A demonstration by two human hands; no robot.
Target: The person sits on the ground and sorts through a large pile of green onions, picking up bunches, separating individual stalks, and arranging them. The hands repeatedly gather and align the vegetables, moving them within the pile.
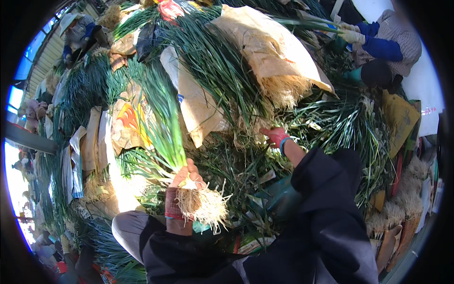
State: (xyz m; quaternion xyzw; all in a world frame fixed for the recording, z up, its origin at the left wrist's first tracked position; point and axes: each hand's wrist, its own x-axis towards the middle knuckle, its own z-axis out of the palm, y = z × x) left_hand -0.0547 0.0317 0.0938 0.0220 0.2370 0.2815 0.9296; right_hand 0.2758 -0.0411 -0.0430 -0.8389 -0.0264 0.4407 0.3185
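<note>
My left hand [173, 198], in a red fingerless work glove with bare fingertips, grips a bunch of green onions [172, 149] just above the roots. Their pale, shaggy roots [204, 206] hang towards me, and the long green leaves point away to the upper left. In a similar red glove, my right hand [276, 137] reaches to the root end of a big heap of green onions [216, 67]. Its fingers touch the tangled roots there; whether they hold a stalk is hidden. Loose leaves and trimmings [230, 170] lie below and between my hands.
A paper-wrapped bundle [269, 49] with roots showing lies beyond my right hand. More leaves [340, 117] are piled at right, near upright rooted bundles [393, 209]. A gloved co-worker [386, 46] holds stalks at upper right; another person [79, 33] sits at upper left.
</note>
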